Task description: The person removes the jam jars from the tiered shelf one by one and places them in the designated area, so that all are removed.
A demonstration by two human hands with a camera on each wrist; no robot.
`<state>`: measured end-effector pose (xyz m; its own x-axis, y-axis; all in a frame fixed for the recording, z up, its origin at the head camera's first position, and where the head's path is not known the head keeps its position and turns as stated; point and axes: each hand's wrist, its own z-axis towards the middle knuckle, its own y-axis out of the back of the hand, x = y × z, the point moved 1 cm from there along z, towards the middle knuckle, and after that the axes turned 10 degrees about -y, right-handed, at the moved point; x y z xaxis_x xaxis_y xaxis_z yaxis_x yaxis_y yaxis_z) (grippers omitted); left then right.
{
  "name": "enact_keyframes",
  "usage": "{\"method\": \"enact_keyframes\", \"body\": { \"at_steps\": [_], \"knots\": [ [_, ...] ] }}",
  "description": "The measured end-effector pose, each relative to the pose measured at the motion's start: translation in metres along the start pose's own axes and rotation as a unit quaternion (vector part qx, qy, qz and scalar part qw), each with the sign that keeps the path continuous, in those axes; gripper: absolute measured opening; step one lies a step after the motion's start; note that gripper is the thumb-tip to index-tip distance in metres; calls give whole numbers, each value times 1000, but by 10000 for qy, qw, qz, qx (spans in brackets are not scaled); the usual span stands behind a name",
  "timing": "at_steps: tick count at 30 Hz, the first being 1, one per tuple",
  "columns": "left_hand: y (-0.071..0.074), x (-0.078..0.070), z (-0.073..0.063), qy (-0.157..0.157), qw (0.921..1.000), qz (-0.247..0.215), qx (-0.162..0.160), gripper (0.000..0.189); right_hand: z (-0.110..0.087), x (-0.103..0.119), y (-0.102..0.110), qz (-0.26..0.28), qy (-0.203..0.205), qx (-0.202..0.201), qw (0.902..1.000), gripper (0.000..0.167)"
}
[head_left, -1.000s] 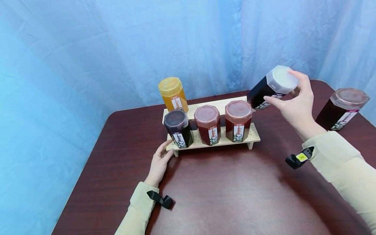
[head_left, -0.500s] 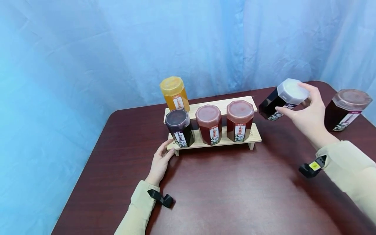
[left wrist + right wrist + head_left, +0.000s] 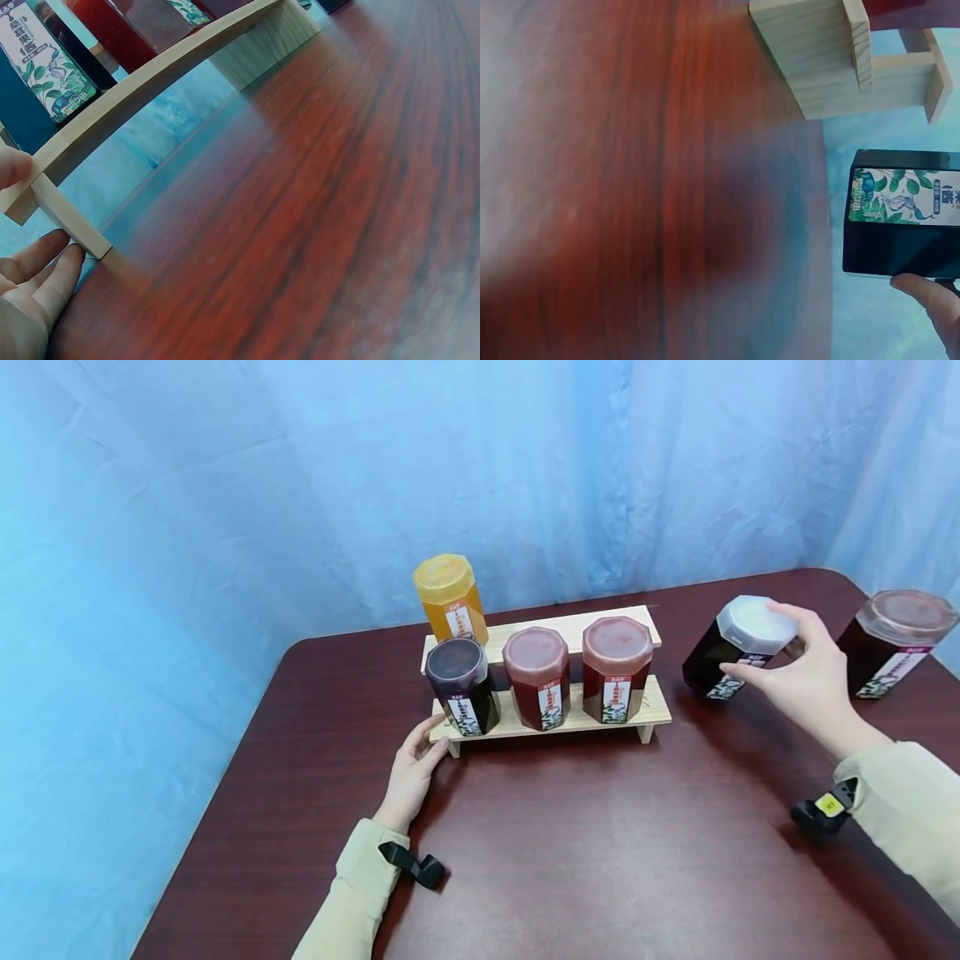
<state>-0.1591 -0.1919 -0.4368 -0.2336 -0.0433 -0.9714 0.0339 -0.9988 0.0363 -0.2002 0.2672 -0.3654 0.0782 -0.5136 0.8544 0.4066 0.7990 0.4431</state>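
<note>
My right hand (image 3: 810, 685) grips a dark jar (image 3: 712, 662) with a whitish lid, thumb on the near side and fingers at the lid. This jar leans, right of a two-step wooden display rack (image 3: 654, 702); its plant-patterned label (image 3: 900, 196) shows in the right wrist view. At the rack's left end, my left hand (image 3: 408, 777) holds the lower step, the thumb at the board's edge (image 3: 37, 172) and the fingers beside the leg (image 3: 75, 221). Another dark jar (image 3: 467, 697) and two red jars (image 3: 546, 693) (image 3: 618, 689) occupy the lower step.
A yellow jar (image 3: 453, 602) stands at the left of the rack's upper step. Beyond my right hand, one more dark jar (image 3: 873, 652) stands on the brown table (image 3: 570, 843). A blue curtain (image 3: 337, 485) hangs behind the table.
My right hand has carried the dark jar right and downward, away from the rack's upper step. The left hand stays at the rack's left end.
</note>
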Motion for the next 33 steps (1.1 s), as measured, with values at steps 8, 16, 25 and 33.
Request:
{"method": "enact_keyframes", "body": {
  "at_steps": [8, 16, 25, 33],
  "knots": [
    [0, 1, -1, -6, 10000, 52, -23, 43, 0, -9, 10, -588, 15, 221, 9980, 85],
    [-1, 1, -1, -77, 10000, 59, 9, 43, -3, -15, 20, -896, 113, 373, 9952, 82],
    [-2, -1, -1, 44, 10000, -33, 8, 42, -3, -26, 32, -1290, 82, 401, 9908, 82],
    [1, 1, 0, -71, 10000, -3, 7, 43, 2, -33, 40, -1123, 176, 442, 9925, 83]
  ]
}}
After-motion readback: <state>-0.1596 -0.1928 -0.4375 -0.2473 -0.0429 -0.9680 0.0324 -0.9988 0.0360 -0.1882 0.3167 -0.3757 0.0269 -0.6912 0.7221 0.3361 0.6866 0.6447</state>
